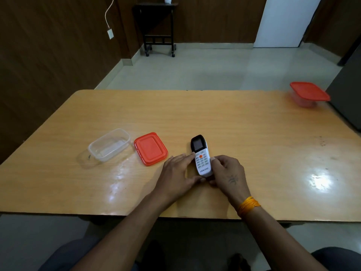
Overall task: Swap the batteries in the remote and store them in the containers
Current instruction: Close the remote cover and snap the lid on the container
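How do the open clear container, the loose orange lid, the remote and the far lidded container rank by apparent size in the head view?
1. Open clear container.
2. Loose orange lid and far lidded container: look alike, and distance shrinks the far one, so unranked.
3. Remote, partly covered by both hands.

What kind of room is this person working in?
Probably a plain office or meeting room: a large wooden table, dark wood-panelled walls, a pale tiled floor and a small black trolley stand at the back.

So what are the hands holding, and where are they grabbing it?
Both hands hold the white remote: the left hand and the right hand each grip a long side near its lower end.
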The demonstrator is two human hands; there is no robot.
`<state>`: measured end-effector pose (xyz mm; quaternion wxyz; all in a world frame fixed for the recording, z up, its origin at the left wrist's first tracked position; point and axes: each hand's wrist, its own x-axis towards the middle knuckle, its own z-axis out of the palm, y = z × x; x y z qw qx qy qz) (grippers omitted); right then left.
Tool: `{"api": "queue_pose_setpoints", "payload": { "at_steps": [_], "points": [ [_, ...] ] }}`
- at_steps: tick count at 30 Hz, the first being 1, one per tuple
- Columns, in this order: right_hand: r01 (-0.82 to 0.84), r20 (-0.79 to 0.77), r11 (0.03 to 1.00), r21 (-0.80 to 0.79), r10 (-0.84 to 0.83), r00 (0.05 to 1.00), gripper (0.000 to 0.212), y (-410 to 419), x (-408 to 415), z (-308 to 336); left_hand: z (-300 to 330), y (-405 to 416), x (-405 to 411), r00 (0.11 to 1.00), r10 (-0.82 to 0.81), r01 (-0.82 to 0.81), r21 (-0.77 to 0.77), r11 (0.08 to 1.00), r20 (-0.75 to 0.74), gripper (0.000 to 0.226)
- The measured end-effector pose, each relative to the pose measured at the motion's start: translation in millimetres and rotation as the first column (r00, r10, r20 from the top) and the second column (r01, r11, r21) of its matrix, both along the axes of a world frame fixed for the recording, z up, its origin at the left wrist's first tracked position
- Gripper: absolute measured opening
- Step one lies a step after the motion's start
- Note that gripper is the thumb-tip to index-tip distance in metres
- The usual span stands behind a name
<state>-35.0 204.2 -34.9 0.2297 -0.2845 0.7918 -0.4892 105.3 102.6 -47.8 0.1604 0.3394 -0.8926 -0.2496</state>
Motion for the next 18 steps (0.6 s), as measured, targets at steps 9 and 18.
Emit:
{"api": "queue_pose_setpoints", "payload": {
  "at_steps": [9, 18],
  "points": [
    [0.033, -0.362, 0.995, 0.097, 0.004, 0.932, 0.029, 0, -4, -3, 11, 4, 6, 0.999, -0.020, 0.021, -0.005, 1.000, 0.041, 0.091],
    [0.068, -0.606, 0.997, 0.040, -0.030, 0.795, 0.033, 4, 6, -7, 25, -1, 20, 1.000, -0.013, 0.014, 0.021, 1.000, -0.024, 0.081]
  ]
}}
